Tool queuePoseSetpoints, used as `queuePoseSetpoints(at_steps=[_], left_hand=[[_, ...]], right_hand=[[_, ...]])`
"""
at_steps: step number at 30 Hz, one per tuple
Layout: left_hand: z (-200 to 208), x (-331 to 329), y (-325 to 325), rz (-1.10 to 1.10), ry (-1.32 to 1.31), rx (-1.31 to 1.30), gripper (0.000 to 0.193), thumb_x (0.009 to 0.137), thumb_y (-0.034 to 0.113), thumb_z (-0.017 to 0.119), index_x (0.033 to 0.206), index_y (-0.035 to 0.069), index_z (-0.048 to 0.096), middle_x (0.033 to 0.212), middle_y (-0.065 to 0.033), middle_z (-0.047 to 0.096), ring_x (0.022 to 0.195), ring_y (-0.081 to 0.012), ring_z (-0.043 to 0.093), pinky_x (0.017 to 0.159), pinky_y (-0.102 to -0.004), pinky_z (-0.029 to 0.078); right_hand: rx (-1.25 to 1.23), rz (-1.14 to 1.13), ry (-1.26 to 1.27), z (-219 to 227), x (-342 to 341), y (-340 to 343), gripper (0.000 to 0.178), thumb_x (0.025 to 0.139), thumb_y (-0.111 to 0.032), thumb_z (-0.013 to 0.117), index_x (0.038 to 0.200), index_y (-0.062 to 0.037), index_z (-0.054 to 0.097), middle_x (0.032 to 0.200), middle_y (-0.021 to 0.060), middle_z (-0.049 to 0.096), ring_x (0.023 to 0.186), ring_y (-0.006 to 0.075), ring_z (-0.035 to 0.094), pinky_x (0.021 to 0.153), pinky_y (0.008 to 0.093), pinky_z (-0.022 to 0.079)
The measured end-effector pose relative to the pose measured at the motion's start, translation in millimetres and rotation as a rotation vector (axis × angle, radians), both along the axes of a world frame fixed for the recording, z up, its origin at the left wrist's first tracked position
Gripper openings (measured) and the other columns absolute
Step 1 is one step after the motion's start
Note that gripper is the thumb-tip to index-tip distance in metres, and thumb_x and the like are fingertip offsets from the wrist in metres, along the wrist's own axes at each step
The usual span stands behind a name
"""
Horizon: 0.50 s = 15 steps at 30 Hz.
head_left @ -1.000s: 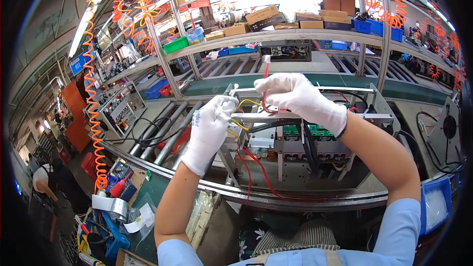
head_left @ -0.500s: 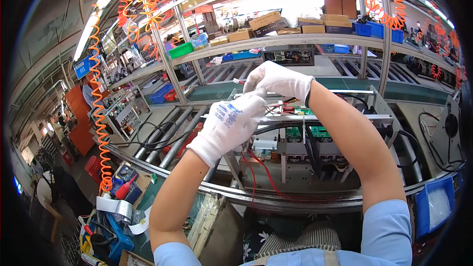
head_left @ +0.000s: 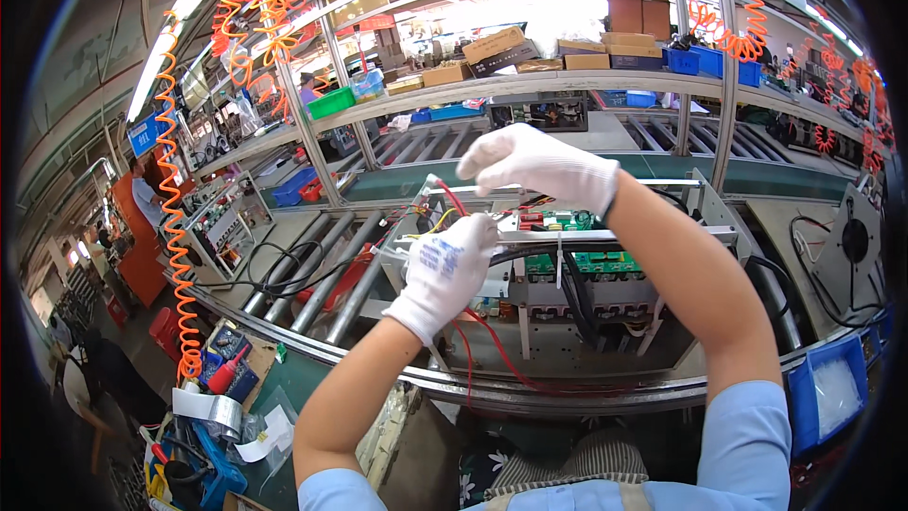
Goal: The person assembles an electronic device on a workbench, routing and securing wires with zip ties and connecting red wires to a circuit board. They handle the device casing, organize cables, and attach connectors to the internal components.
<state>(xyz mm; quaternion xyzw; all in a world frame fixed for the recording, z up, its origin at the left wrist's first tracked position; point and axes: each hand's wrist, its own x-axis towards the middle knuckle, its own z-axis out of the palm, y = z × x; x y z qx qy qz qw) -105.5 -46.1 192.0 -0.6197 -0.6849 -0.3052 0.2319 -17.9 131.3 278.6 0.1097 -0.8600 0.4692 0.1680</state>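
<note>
An open metal chassis (head_left: 705,203) with green circuit boards (head_left: 567,220), black cables and red and yellow wires stands on the line in front of me. My left hand (head_left: 443,270), in a white glove, is closed around a small bundle of wires at the chassis's upper left corner. My right hand (head_left: 534,166), also gloved, reaches over the top edge just above it, fingers curled down at a red wire (head_left: 449,197). The fingertips of both hands are hidden. A long red wire (head_left: 497,350) hangs down the chassis front.
Metal conveyor rollers (head_left: 312,279) lie to the left. An orange coiled hose (head_left: 175,227) hangs at far left above a tape roll (head_left: 222,412) and hand tools. A blue bin (head_left: 832,397) and a fan panel (head_left: 854,238) sit right. Shelves with cardboard boxes (head_left: 492,43) run behind.
My hands have drawn closer together at the chassis's upper left corner: the right hand moved left, the left hand shifted right and slightly down onto the wires.
</note>
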Motion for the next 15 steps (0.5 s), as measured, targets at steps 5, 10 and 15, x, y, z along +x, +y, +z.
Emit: queuePoseSetpoints(at_steps=[5, 10, 15], left_hand=[[-18, 0, 7, 0.064, 0.096, 0.099, 0.031, 0.073, 0.004, 0.066, 0.104, 0.007, 0.059, 0.092, -0.0123, 0.066, 0.081, -0.0338, 0.067, 0.070, -0.0410, 0.053], [-23, -4, 11, 0.073, 0.146, 0.125, 0.031, 0.071, 0.002, 0.064, 0.100, 0.008, 0.055, 0.089, -0.0114, 0.063, 0.078, -0.0329, 0.065, 0.068, -0.0414, 0.052], [-21, -7, 8, 0.045, 0.195, 0.139, 0.029, 0.071, 0.004, 0.063, 0.098, 0.008, 0.053, 0.087, -0.0123, 0.061, 0.077, -0.0337, 0.064, 0.066, -0.0421, 0.051]], right_hand=[[0.407, -0.254, -0.219, -2, 14, 22, 0.033, 0.078, -0.013, 0.061, 0.105, 0.0043, 0.069, 0.102, 0.0134, 0.071, 0.094, 0.0186, 0.066, 0.089, 0.0309, 0.051], [0.166, 0.144, -0.241, -32, -39, 1, 0.040, 0.091, -0.014, 0.062, 0.128, -0.0003, 0.061, 0.114, 0.0065, 0.069, 0.100, 0.0119, 0.060, 0.091, 0.0288, 0.048], [0.114, -0.017, -0.294, -28, -27, 6, 0.030, 0.095, -0.018, 0.062, 0.120, -0.0020, 0.067, 0.101, 0.0032, 0.070, 0.089, 0.0090, 0.060, 0.081, 0.0260, 0.049]])
